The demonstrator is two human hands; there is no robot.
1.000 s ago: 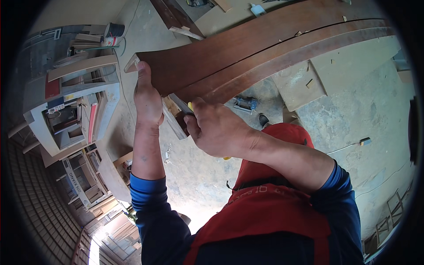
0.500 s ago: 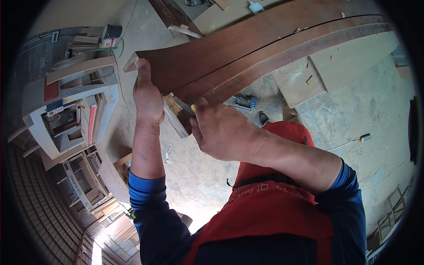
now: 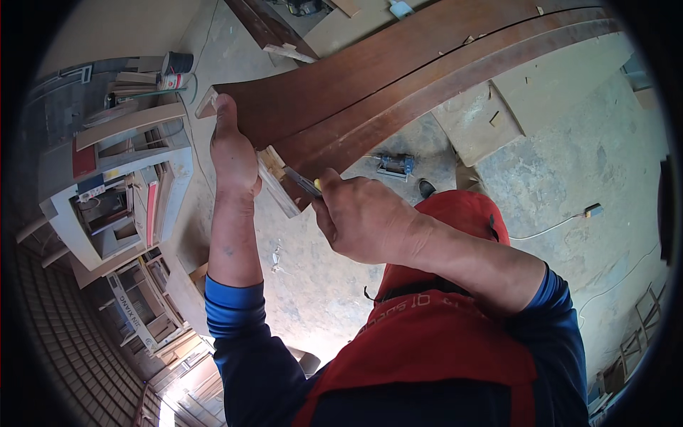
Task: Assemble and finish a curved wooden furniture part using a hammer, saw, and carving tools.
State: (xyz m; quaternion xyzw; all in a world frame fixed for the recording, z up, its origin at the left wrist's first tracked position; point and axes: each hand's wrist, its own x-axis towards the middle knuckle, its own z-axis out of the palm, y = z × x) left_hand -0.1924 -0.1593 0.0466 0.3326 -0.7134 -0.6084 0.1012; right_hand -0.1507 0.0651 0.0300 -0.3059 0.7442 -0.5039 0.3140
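A long curved, reddish-brown wooden panel [image 3: 313, 99] reaches from the far right toward me, with a dark groove along its length. My left hand [image 3: 235, 153] is closed on its near left end, thumb lying along the pale edge; the other fingers are mostly hidden. My right hand [image 3: 370, 217] is wrapped round a narrow hand tool [image 3: 304, 183] with a grey metal blade and a yellow part. Its blade meets the raw, pale wood [image 3: 274, 162] at the panel's end, just right of my left hand. The handle is hidden in my fist.
A blue power tool [image 3: 395, 165] sits on the floor beyond my right hand, near a shoe [image 3: 427, 188]. Left stands a grey-white cabinet frame [image 3: 114, 185] with wood pieces. A dark brown wooden piece [image 3: 274, 28] lies at the back. A cable with a plug [image 3: 593, 210] lies right.
My right hand has shifted slightly right, and more of the tool's blade and of the pale wood shows. My left hand keeps its hold on the panel. The whole view has moved a little.
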